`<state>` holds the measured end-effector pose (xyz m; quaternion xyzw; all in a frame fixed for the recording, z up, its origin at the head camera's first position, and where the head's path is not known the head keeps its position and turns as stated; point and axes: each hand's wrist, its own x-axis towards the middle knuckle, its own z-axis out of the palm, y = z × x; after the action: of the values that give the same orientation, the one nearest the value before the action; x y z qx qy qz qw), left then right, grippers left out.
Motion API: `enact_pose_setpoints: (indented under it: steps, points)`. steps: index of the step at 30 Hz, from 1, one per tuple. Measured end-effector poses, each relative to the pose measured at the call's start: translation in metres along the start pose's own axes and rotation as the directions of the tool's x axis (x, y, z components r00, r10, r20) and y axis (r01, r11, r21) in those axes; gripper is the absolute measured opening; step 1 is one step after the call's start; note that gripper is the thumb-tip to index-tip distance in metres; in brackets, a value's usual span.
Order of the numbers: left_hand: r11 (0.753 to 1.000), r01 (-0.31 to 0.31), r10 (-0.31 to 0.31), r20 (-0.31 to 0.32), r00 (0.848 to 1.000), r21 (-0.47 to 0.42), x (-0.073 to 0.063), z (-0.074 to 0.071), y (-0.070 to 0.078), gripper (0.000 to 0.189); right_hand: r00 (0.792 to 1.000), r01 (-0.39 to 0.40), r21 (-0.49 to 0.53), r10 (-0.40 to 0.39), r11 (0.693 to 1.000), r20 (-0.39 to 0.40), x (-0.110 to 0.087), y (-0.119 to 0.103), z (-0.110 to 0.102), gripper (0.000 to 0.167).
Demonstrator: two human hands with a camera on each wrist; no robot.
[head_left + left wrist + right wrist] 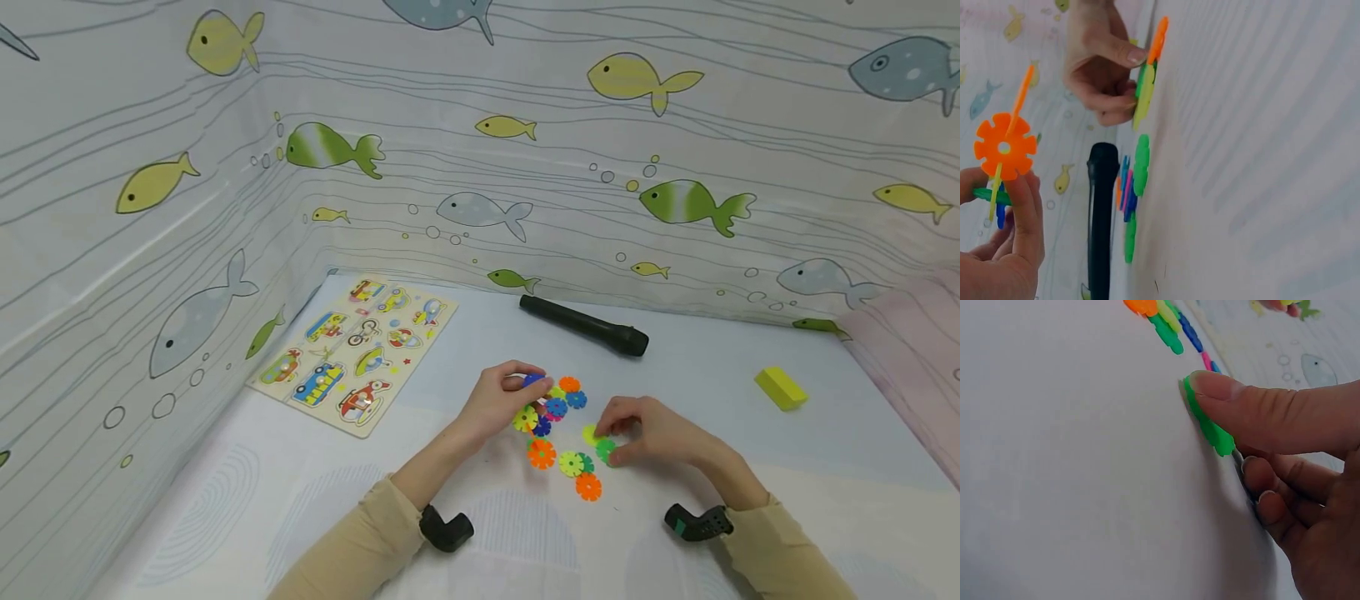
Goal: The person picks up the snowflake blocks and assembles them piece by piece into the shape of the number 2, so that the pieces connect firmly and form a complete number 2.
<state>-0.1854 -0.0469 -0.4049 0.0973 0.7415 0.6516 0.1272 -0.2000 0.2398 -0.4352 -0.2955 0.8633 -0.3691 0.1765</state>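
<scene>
My left hand (pixel 498 400) is raised over the table and pinches a small cluster of joined plastic snowflake discs. In the left wrist view, an orange disc (pixel 991 149) faces the camera, joined to orange, yellow, green and blue ones. My right hand (pixel 660 429) has its thumb and bent fingers at a green snowflake disc (pixel 606 452), low over the table. The right wrist view shows the thumb against that green disc (pixel 1210 428); the fingertip behind it is hidden. A yellow disc (pixel 591 434) lies by the right fingertips. Loose discs, including an orange one (pixel 588 487), lie between the hands.
A black microphone (pixel 585 325) lies behind the discs. On the left is a wooden vehicle puzzle board (pixel 397 367), and a yellow block (pixel 781 388) lies at the right. Fish-printed cloth walls (pixel 420 250) close off the back and left side.
</scene>
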Motion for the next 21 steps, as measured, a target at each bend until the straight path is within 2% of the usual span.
enact_pose_setpoints:
  steps: [3, 12, 18, 21]
  points:
    - [1.000, -0.002, 0.002, 0.003, 1.000, 0.003, 0.000, 0.000, 0.000, 0.039, 1.000, 0.009, -0.026, -0.009, 1.000, 0.007, -0.001, -0.001, 0.001, 0.022]
    - [1.000, -0.015, 0.015, 0.006, 1.000, -0.002, -0.002, -0.001, 0.002, 0.037, 0.997, -0.059, -0.061, 0.056, 0.996, -0.045, 0.001, -0.008, 0.005, 0.028]
    - [1.000, -0.008, 0.008, 0.015, 1.000, 0.004, -0.001, -0.001, 0.001, 0.036, 0.986, -0.068, -0.107, 0.050, 0.992, -0.158, 0.004, -0.016, 0.011, 0.024]
    - [1.000, -0.010, 0.010, 0.012, 1.000, 0.000, -0.001, -0.001, 0.001, 0.036, 0.971, -0.082, -0.072, 0.064, 0.994, -0.231, 0.006, -0.026, 0.015, 0.021]
